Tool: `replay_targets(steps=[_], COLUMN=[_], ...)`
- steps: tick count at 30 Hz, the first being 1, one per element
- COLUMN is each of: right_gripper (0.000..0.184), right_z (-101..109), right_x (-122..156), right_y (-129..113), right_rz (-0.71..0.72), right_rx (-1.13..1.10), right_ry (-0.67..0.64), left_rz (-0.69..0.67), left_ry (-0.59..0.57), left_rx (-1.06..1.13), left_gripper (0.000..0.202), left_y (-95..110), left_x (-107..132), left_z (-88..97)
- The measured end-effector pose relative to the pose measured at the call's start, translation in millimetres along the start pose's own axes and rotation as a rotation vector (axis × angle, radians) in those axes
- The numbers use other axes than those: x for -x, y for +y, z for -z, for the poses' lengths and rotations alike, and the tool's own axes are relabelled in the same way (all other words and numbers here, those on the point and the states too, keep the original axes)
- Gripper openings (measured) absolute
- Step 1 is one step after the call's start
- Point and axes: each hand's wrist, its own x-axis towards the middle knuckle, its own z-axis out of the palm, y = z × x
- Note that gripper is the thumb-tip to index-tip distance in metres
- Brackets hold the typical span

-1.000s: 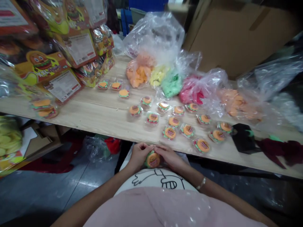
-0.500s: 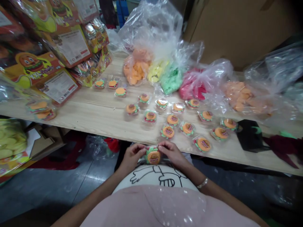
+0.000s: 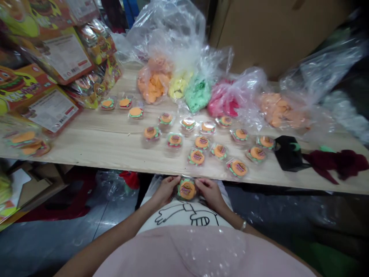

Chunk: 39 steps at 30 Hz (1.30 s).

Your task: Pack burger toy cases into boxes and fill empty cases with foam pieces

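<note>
Close to my body, below the table's front edge, I hold a small clear pack with a burger-shaped toy (image 3: 187,189) between both hands. My left hand (image 3: 164,190) grips its left side and my right hand (image 3: 209,192) grips its right side, fingers curled on it. Several like burger packs (image 3: 196,156) lie spread on the wooden table (image 3: 115,144) just beyond my hands.
Clear bags of orange (image 3: 152,82), yellow, green (image 3: 197,94) and pink (image 3: 223,104) pieces stand at the table's back. Printed burger boxes (image 3: 54,57) are stacked at the left. A black and dark red cloth (image 3: 311,159) lies at the right. A big cardboard box (image 3: 276,34) stands behind.
The burger pack stays between my two hands near my body; the fingers have shifted a little around it. The view has swung slightly, moving the table leftward in frame.
</note>
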Motion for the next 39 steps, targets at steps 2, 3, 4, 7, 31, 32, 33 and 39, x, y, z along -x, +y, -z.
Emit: replay_targets(steps=[2,3,4,7,31,32,33,39], right_gripper=[0.038,0.039,0.04,0.042,0.023,0.026,0.029,0.04], right_z=[0,0,0,0,-5,-5,-4,-12], right_x=[-1,-2,-3,-5,-8,-5,-2,-4], right_y=[4,5,5,4,-5,-6,-8,-32], right_rz=[-0.072,-0.11,-0.147,-0.233,-0.273,-0.257,-0.231,-0.061], right_rx=[-0.104,-0.156,-0.202,-0.29,-0.344,-0.34,-0.322,-0.134], right_ry=[0.044,0.054,0.047,-0.022,-0.013,-0.035,-0.062,-0.15], left_rz=[-0.002,-0.012,-0.024,-0.053,-0.021,-0.008,0.012,-0.153], left_ry=[0.002,0.01,0.021,0.046,0.045,0.032,0.015,0.034], left_rx=[0.02,0.025,0.026,0.021,0.065,0.062,0.051,-0.292], left_gripper=[0.039,0.037,0.035,0.03,0.016,0.019,0.022,0.034], left_y=[-2,-3,-5,-9,-11,-8,-5,21], left_x=[-4,-5,-7,-10,-12,-8,-4,20], left_z=[-6.1,-8.1,-9.3,-9.6,-13.3,-12.6,-11.5,1.4])
